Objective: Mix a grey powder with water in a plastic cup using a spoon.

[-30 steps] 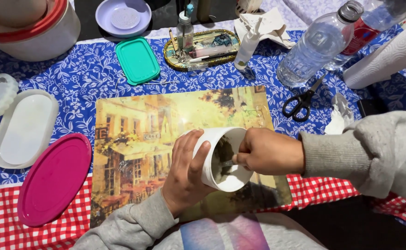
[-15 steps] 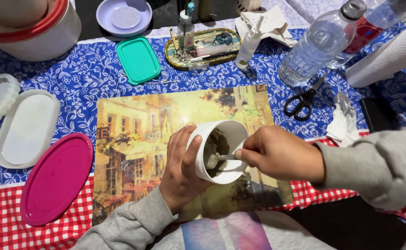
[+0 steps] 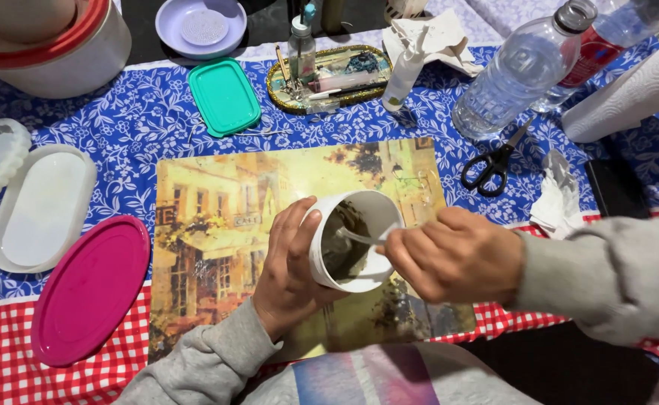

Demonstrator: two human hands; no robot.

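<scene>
Over picture mat (image 3: 217, 225), L hand (image 3: 288, 270) grips white cup (image 3: 348, 240), R hand (image 3: 457, 259) stirs

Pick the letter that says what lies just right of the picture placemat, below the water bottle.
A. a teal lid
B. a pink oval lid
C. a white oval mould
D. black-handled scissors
D: the black-handled scissors lie on the blue floral cloth just past the placemat's right edge, below the water bottle.
</scene>
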